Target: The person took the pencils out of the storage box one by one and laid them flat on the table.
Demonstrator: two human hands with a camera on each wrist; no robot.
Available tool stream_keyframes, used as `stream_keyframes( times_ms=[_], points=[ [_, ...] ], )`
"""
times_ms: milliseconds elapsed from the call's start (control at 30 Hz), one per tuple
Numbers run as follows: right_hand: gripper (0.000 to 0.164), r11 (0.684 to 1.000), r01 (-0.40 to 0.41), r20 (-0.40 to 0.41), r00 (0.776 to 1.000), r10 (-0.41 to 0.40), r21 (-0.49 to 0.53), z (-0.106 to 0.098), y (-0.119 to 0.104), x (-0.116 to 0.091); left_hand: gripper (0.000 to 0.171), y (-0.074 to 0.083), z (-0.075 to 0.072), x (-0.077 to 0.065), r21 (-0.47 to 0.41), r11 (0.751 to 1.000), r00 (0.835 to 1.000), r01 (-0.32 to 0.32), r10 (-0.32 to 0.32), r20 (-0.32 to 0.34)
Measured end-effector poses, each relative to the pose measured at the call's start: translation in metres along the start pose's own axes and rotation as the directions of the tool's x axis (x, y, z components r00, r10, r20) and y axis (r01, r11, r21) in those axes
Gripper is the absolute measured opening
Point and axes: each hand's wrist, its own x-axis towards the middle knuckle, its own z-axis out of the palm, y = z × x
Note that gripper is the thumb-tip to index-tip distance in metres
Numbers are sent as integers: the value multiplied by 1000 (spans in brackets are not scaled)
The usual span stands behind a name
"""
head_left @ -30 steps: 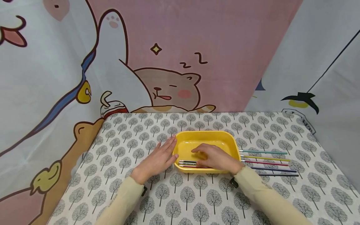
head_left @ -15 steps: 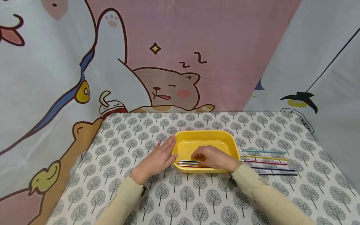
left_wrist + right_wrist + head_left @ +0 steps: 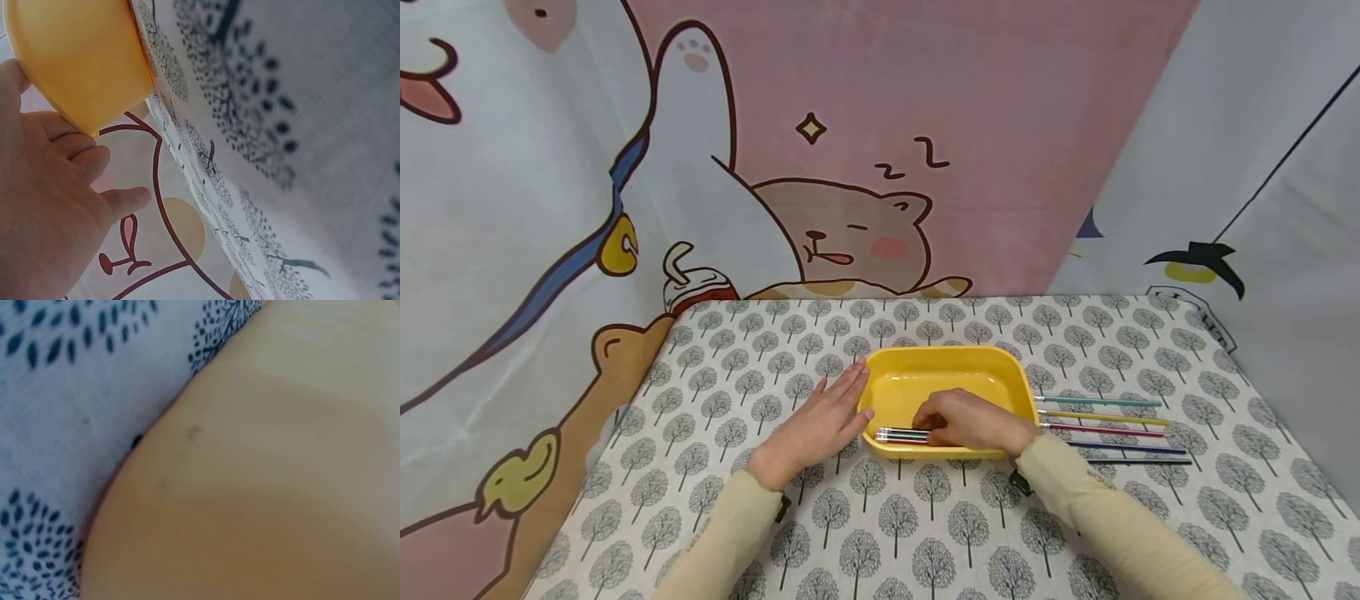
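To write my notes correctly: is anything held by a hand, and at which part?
The right hand holds thin sticks in the yellow tray, right of their silvery left ends; their number is hidden. The left hand only touches the tray's left side.

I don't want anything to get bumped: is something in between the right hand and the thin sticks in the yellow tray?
No, nothing that I can see. The right hand is right at the thin sticks, curled over them inside the yellow tray. What's underneath the hand is hidden.
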Motion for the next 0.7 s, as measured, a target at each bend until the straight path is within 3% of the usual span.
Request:
stream_keyframes(
  times_ms=[700],
  points=[
    [15, 1000, -7, -16, 1000, 8, 28, 1, 1, 0, 69, 1, -2, 0, 7, 1000, 1000, -7, 7, 2]
  ],
)
